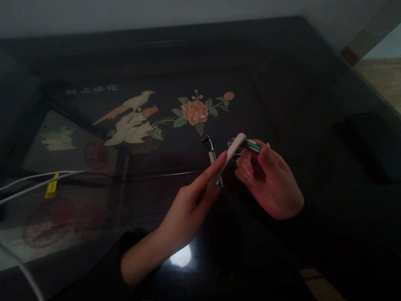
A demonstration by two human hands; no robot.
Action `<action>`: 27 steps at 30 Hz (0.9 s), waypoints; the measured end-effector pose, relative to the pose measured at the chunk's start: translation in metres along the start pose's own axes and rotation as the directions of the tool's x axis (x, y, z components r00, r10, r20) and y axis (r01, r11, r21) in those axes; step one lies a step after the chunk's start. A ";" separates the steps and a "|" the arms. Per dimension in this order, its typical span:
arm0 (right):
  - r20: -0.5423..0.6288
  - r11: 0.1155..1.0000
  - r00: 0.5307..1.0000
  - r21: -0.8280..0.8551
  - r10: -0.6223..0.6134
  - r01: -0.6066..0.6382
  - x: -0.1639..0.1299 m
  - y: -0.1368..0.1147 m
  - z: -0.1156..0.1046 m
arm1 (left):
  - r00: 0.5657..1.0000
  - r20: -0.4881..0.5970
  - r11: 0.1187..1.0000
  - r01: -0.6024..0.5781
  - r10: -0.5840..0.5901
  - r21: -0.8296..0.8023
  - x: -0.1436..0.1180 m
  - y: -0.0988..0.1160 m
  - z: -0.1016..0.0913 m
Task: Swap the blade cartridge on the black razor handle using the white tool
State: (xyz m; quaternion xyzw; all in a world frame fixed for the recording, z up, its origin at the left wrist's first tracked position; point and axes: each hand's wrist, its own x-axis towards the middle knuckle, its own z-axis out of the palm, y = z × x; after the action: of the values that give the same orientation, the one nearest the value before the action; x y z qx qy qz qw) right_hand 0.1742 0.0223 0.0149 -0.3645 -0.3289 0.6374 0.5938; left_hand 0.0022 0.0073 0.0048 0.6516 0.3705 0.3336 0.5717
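Observation:
My left hand (189, 205) holds a slim white stick-like object (228, 156) between fingers and thumb, its tip pointing up and to the right. My right hand (269, 180) grips a small green and silver tool (250, 145) that meets the white object's upper end. Both hands hover over a dark glossy tabletop (310, 104). A small metal piece (211, 155) lies on the table just behind my left fingertips. The light is dim, so fine details are hard to make out.
The tabletop carries an inlaid bird (131, 118) and flower (195, 112) picture. White cables (22, 267) run along the left side, with a yellow tag (51, 187). A dark flat object (376, 144) lies at the right. A lamp reflection (181, 257) shines near my left wrist.

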 end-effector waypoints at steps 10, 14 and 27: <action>-0.041 0.999 0.999 -0.008 0.035 -0.036 -0.001 0.003 -0.005 | 0.991 0.119 0.996 -0.049 0.057 -0.070 -0.002 0.000 0.001; -0.029 1.000 0.999 -0.010 0.023 -0.024 -0.001 0.004 -0.006 | 0.990 0.132 0.998 -0.049 0.055 -0.049 -0.002 -0.001 0.000; 0.061 0.998 0.998 0.058 -0.005 0.001 0.000 0.002 -0.003 | 0.999 -0.051 0.999 -0.009 0.011 0.052 0.001 -0.002 -0.002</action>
State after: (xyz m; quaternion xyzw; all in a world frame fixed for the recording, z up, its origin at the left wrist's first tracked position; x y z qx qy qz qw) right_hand 0.1755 0.0219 0.0120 -0.3272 -0.3288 0.6565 0.5948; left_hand 0.0011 0.0091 0.0031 0.6591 0.3903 0.3436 0.5433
